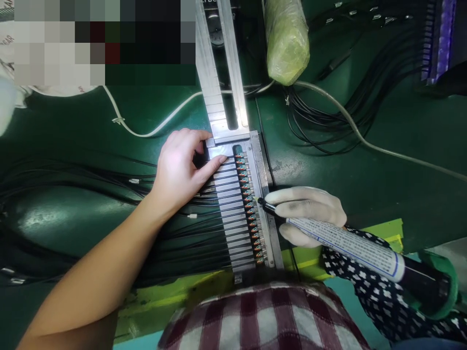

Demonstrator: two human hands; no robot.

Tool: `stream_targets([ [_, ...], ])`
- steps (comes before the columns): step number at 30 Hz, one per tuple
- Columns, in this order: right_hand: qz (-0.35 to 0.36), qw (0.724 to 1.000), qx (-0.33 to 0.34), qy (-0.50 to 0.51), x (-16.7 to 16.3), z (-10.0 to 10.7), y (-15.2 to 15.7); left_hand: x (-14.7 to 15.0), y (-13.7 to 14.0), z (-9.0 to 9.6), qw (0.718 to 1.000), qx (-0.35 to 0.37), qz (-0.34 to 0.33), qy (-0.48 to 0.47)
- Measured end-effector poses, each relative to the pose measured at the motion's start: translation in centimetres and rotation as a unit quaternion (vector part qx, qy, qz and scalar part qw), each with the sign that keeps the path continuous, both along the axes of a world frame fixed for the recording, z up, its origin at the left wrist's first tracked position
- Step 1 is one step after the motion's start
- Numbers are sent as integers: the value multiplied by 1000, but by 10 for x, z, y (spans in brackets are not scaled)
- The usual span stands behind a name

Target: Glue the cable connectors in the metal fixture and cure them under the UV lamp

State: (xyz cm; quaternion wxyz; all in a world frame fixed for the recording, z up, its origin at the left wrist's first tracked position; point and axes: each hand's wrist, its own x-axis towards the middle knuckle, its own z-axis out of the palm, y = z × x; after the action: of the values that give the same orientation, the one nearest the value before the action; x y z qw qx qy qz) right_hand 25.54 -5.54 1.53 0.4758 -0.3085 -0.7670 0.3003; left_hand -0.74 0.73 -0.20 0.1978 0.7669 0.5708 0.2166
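Observation:
A metal fixture [231,214] lies on the green table with a row of black cables [233,210] across it. The cables' stripped ends show orange and teal wires and small metal tips [251,223]. My bare left hand [184,167] grips the fixture's upper left corner, thumb on the plate by the top cable, index finger at the hinge. In a white glove, my right hand [310,209] holds a white tube with printed text [346,248], a black nozzle and a black rear end. The nozzle points at the cable ends near mid-row; contact cannot be made out.
The fixture's slotted metal lid [222,73] stands swung away. A plastic-wrapped yellow-green bundle [288,43] lies behind it. A pale cord [332,104] crosses the table. Loose black cables [321,121] lie at right, more [73,180] at left. Yellow-green tape [175,296] marks the front edge.

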Motion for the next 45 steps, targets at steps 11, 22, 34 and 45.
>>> stream_targets([
  [11,15,1000,-24,-13,2,4,-12,-1,0,-1,1000,21,-5,3],
  [22,16,1000,-21,-9,2,1,-10,0,1,1,1000,15,-5,12],
  [34,7,1000,-19,-4,2,1,-13,-1,0,-1,1000,18,1,11],
  [45,4,1000,-19,-4,3,-2,-12,0,0,2,1000,3,0,12],
])
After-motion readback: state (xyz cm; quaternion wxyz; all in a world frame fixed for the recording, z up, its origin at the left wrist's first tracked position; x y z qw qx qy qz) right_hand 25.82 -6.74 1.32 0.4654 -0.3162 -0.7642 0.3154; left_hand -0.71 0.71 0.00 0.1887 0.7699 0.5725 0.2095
